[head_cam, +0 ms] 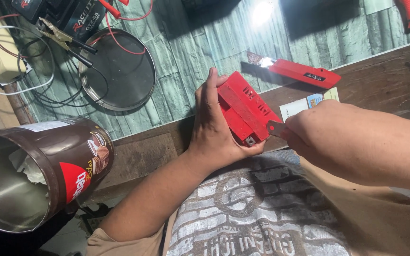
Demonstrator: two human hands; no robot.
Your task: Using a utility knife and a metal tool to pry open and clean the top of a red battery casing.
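I hold a flat red box (244, 112) in the middle of the frame, over the edge of the wooden bench (380, 80). My left hand (213, 128) is wrapped around its left side, fingers up along the edge, gripping it tight. My right hand (309, 130) comes in from the right and is closed around a small flat blade (275, 128). The tip of the blade touches the lower right corner of the box. The box looks shut, so I think the work on it has only begun. A red cutter knife (300, 72) lies on the bench, up and to the right. A round metal tray (117, 71) sits at the upper left. A brown tin can (39, 170) lies on its side at the lower left.
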